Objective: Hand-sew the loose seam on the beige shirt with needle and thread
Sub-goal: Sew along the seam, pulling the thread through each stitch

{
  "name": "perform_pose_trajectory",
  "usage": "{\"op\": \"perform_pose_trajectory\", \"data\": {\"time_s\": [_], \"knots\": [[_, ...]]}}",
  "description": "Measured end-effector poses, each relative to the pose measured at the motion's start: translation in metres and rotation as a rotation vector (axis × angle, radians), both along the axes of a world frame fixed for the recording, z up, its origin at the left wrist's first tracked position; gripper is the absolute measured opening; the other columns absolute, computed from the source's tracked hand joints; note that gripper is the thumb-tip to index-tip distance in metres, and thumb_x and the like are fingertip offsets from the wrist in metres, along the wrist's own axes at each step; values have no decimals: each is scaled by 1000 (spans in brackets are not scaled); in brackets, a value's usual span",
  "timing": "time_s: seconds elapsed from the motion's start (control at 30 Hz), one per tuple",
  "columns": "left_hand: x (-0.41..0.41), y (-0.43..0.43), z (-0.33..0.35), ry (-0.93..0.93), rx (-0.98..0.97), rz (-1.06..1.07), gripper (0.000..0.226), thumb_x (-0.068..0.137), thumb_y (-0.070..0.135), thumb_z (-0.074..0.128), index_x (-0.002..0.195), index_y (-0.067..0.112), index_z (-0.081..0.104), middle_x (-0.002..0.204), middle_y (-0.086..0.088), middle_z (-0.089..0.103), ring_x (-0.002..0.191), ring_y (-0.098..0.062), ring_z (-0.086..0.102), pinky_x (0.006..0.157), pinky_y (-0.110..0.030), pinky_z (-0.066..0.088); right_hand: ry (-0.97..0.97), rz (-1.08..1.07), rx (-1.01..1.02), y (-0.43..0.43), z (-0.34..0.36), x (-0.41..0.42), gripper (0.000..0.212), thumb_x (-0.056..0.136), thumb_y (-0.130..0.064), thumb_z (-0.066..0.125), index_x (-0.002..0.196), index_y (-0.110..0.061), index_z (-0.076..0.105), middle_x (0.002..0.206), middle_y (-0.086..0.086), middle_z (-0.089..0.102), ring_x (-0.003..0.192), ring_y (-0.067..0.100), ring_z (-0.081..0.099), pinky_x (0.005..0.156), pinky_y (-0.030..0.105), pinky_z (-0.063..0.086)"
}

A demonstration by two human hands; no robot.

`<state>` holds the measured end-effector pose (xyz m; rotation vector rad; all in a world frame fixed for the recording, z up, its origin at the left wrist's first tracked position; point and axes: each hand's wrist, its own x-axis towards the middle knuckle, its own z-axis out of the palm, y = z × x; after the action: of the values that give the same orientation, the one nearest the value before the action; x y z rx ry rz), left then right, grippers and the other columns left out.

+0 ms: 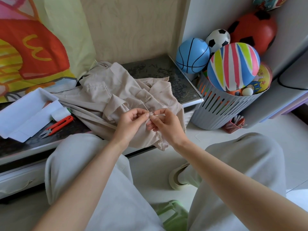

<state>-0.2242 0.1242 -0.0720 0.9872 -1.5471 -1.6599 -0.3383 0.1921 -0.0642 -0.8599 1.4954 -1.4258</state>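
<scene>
Now: the beige shirt (pixel 106 95) lies crumpled on the dark low table (pixel 158 70), its near edge hanging over the table front toward the person's knees. Both hands work over that near edge, fingertips almost touching.

Left hand (pixel 131 121): thumb and forefinger pressed together, pinching the lower end of the needle (pixel 144 105) along with a small bunch of cloth. The other fingers are curled under. The needle is tilted, tip pointing up and away to the left, clear of the fabric.

Right hand (pixel 164 122): thumb and forefinger pinch the thread (pixel 151 113) just beside the needle's base, where it sits in a small tangle or loop. Whether it is wound round the needle cannot be told. The remaining fingers are loosely bent below. A further length of the thread lies in loops on the shirt behind the needle.

Surroundings:
- White tray (pixel 21 117) on the table's left end, with a white-wrapped spool (pixel 60 114) at its right edge.
- Orange snips (pixel 58 125) just beside the tray, blades toward the table front.
- Slatted basket (pixel 221 107) on the floor to the right of the table, heaped with balls. A striped ball (pixel 233 65) is on top and a blue ball (pixel 192 55) rests against the table corner.
- Green stool (pixel 173 215) between the knees.
</scene>
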Motion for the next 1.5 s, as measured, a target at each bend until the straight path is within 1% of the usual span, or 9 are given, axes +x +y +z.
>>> {"op": "perform_pose_trajectory", "data": {"time_s": [0.23,0.4,0.47,0.63,0.73,0.9,1.07,1.33,1.5], "knots": [[0,0,2,11,-3,-56,10,92,9,57,84,11,63,67,6,63,69,-3,57,71,-14,46,6,71,10,0,3,-4,12,95,-3,52,98,-7,42,73,9,65,57,13,64,56,16,47],[0,-1,-2,-46,7,-56,11,93,10,57,94,5,66,81,-11,62,82,-16,52,77,-19,43,482,112,31,-4,7,-10,25,97,-18,51,121,-14,53,118,0,58,99,8,57,82,14,47],[-1,0,-4,-65,11,-71,12,93,12,57,96,8,68,96,-20,68,90,-16,58,88,-28,46,502,117,55,-7,13,-11,20,96,-21,52,112,-17,63,113,-3,60,102,9,58,87,25,49],[-1,1,-3,-43,19,-110,12,93,12,57,100,12,66,100,-12,69,93,-11,60,88,-22,48,416,82,53,-13,21,-7,21,93,-12,56,75,-23,59,83,-4,68,84,9,64,82,23,49],[1,-1,-7,-100,-52,-144,9,92,8,57,90,12,65,79,-1,62,73,-2,55,70,-13,43,272,16,8,-17,28,-7,16,96,-8,51,81,-12,57,72,-8,65,73,0,62,82,24,50],[2,-3,-14,-178,-136,-178,18,90,2,60,81,18,63,81,-4,61,78,-10,53,75,-16,43,43,-51,-97,-20,44,-15,10,100,-5,41,94,-5,49,71,2,56,62,6,61,75,25,56],[5,-4,-18,-287,-207,-197,13,89,7,62,80,17,63,76,-9,55,75,-11,51,70,-13,41,127,-125,-73,-21,50,-34,15,101,-9,38,91,-12,49,69,-2,49,50,-1,44,54,16,43],[14,-18,0,-333,-252,-148,5,89,10,64,87,10,68,80,6,66,75,4,58,72,-6,42,327,-341,-67,-23,51,-75,14,101,-16,38,100,-13,52,66,-4,49,51,1,41,56,16,36],[32,-44,10,-389,-322,-58,7,87,21,66,84,16,69,88,1,69,92,-12,63,87,-26,45,322,-357,-47,-27,46,-84,15,101,-16,38,101,-13,53,66,-4,48,50,2,40,52,12,36]]}}
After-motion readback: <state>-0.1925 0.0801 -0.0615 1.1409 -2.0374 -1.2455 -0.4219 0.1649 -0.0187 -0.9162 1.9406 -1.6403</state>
